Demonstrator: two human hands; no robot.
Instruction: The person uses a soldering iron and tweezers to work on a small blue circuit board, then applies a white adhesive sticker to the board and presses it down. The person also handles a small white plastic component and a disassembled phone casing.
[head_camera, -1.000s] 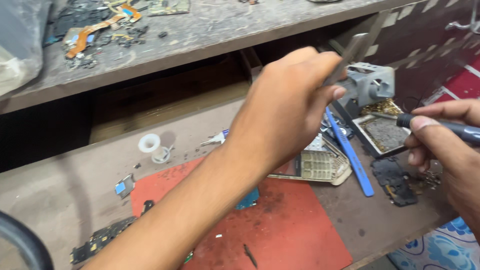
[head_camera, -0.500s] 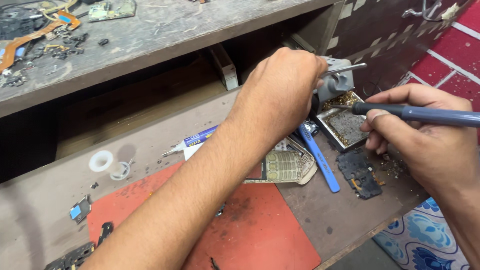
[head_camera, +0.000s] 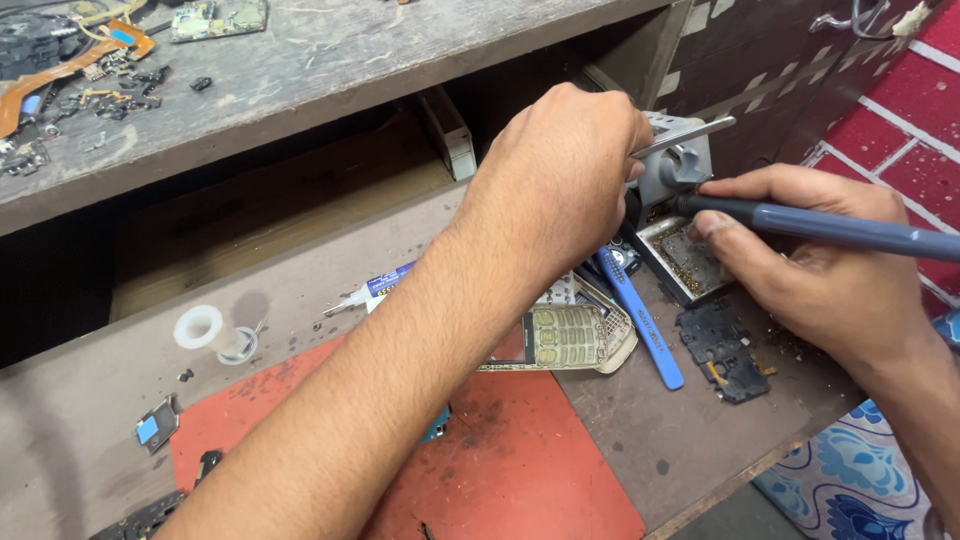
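On grimy workbench (head_camera: 700, 460), red mat (head_camera: 520, 480); left hand (head_camera: 570, 170) grips tweezers (head_camera: 690, 133), right hand (head_camera: 830, 270) grips soldering iron (head_camera: 850, 228).

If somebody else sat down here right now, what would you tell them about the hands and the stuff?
Left hand: closed on thin metal tweezers, up by the grey soldering stand.
Right hand: grips the blue soldering iron, its front end at the stand, tip hidden.
On the bench: keypad phone, blue pry tool, dark circuit board, orange mat.
Nothing looks finished; phone parts lie apart.
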